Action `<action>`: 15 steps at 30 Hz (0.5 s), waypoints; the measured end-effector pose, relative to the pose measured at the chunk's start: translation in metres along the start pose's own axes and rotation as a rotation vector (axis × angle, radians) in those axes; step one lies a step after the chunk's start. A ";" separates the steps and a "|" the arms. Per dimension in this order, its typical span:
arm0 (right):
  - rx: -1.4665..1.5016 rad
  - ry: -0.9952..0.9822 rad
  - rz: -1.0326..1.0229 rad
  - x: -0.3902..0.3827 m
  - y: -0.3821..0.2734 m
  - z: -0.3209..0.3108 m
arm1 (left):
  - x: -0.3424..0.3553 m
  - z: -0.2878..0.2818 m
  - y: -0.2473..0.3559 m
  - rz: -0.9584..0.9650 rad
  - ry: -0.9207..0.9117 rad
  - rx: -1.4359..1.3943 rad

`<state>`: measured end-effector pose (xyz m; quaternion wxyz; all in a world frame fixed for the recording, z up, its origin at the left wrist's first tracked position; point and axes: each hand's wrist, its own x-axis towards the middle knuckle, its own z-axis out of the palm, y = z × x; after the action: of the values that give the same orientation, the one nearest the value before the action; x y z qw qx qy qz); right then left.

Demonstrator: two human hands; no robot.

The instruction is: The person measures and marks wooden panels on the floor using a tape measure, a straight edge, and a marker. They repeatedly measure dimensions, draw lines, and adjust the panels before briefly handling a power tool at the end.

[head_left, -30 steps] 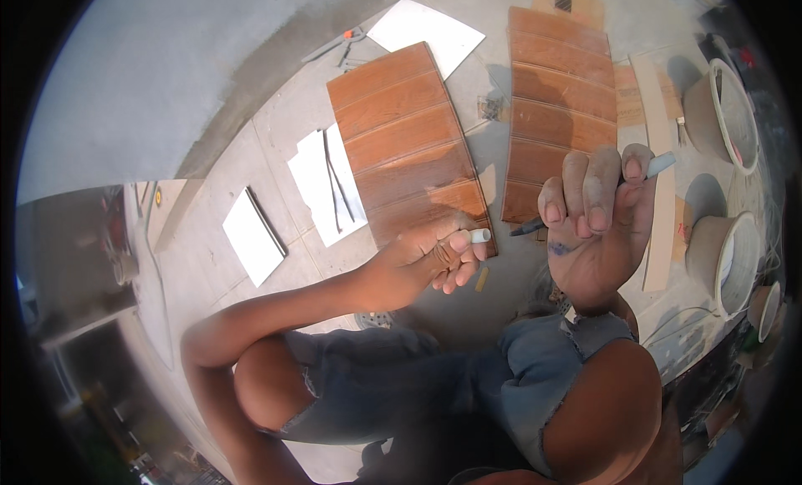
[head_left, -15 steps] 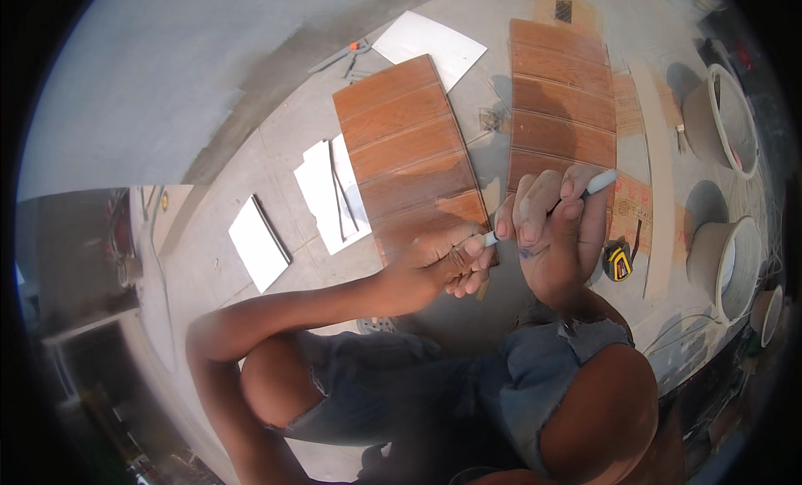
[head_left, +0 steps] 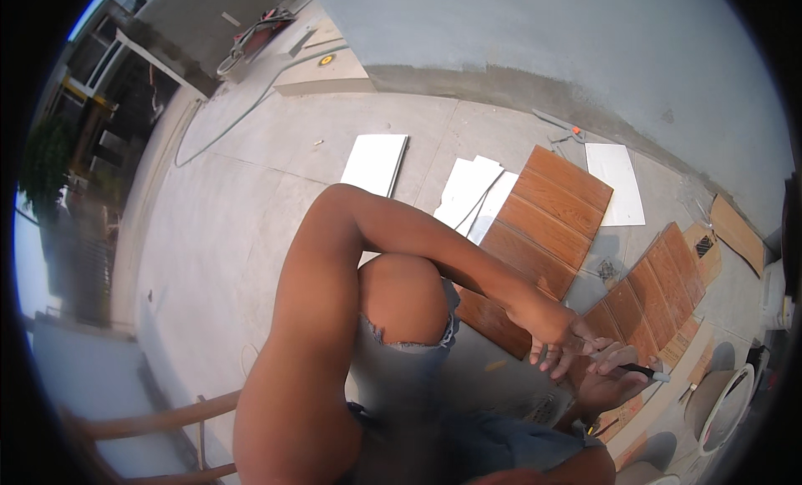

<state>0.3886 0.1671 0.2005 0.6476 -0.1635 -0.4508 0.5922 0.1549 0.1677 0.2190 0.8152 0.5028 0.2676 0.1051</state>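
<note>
My right hand is closed round a black marker pen with a pale end sticking out to the right. My left hand reaches across from the left, thumb and forefinger pinched at the pen's inner end. Its other fingers hang loosely curled, and the exact grip is partly hidden. Both hands are held above brown wood-grain panels on the floor. One grooved panel lies beyond my left forearm, partly covered by it. A second grooved panel lies to the right, just past my hands.
White sheets and a white panel lie on the concrete floor. Another white sheet rests near the grey wall. A round tub stands at the lower right. A hose curves across the far left.
The view has swung left, so my hands and the panels now appear farther right and lower. My right hand still holds the marker pen, with my left hand at its inner end.
</note>
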 end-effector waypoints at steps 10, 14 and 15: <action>-2.000 0.410 0.379 -0.088 -0.043 -0.356 | -0.157 -0.041 0.053 0.016 0.346 0.580; -1.824 0.145 0.454 -0.052 -0.037 -0.249 | -0.229 0.019 0.066 0.341 0.878 0.804; -1.759 0.069 0.457 -0.038 -0.038 -0.215 | -0.235 0.033 0.065 0.379 0.987 0.854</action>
<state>0.5834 0.1928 0.0978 0.1690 -0.7019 -0.6770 0.1431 -0.0175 0.0701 0.3655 0.2951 0.7119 0.5335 0.3485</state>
